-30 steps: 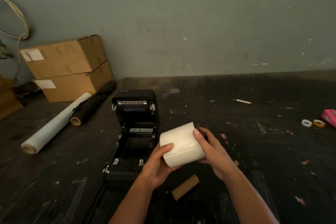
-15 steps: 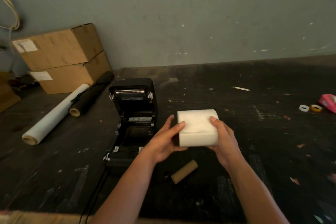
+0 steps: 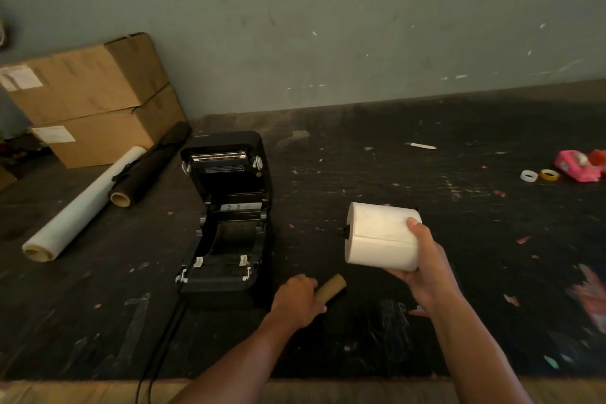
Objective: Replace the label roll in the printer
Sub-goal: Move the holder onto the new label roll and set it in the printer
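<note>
- Two stacked cardboard boxes [image 3: 88, 98] at far left, flaps shut; contents cannot be told.
- Label printer [image 3: 226, 216] stands open, lid tilted back; its roll bay holds no roll.
- Left hand [image 3: 296, 302] is curled around the near end of the empty cardboard core [image 3: 331, 288], which lies on the dark table [image 3: 459, 321] just right of the printer.
- Right hand [image 3: 423, 267] grips the new label roll [image 3: 382, 236] from below, thumb on top, held above the table and well right of the bay; a black spindle end protrudes from its left face.
- Risk: one-handed support may let the roll slip or unwind.
- Risk: a spindle seated askew could cause the labels to feed crooked.
</note>
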`<state>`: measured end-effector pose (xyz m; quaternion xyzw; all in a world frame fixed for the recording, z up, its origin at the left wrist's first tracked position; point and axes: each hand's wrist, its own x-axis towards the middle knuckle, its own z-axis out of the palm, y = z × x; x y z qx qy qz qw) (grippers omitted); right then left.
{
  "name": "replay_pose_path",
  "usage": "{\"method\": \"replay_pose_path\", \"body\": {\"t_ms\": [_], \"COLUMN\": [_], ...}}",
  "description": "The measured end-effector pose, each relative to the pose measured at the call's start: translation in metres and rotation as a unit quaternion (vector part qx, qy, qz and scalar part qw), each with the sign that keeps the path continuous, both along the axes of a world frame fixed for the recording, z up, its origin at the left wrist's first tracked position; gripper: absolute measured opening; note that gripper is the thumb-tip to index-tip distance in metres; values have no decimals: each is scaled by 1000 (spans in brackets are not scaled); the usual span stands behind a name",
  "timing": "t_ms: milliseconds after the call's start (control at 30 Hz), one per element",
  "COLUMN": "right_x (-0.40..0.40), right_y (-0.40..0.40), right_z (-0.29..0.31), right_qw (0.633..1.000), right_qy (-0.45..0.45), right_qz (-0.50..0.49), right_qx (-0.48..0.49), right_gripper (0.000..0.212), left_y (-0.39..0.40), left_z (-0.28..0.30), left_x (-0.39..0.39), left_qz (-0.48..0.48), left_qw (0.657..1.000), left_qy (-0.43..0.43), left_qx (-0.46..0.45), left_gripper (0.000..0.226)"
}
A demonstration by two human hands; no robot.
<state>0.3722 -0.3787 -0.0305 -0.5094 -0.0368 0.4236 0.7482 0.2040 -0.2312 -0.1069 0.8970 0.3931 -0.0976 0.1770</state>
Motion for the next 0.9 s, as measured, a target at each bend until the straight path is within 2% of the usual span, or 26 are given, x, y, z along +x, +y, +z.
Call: {"method": "replay_pose_path", "body": {"t_ms": [100,167,233,300,400,500,567,700,900], "right_x": [0,1,1,1,-1,-3,-5,-10,-14], "right_y": [-8,-12,-16,-18,-17,-14,-11,-6,-4], "right_z": [-7,-10,-12,-14,-17,-17,-17,-19,-26], "right_qw": [1000,1000,1000,1000,1000,1000,999,999,998], "right_qy": [-8,-10,-9,-6,4,13,10,10,21], "right_qz": [-2,0,2,-1,-2,7,11,13,16], "right_qx": [-12,-18,-22,-26,-25,-27,-30,-34,-48], "right_gripper": [42,35,36,35,28,47,51,45,52], "left_y": [3,8,13,16,14,13,14,17,23], "left_z": [-2,-2,-2,-4,-10,-13,-12,-12,-8], "left_x": [1,-4,-15,-26,-39,-40,-38,-32,-28], "left_qz": [-8,6,12,-6,-21,-9,1,11,42], "left_qw": [1000,1000,996,997,999,1000,1000,1000,998], "left_qy": [-4,-25,-26,8,19,0,1,21,43], "left_qx": [24,-13,-81,-80,-28,0,4,13,-22], "left_gripper": [52,59,76,82,69,54,51,52,40]}}
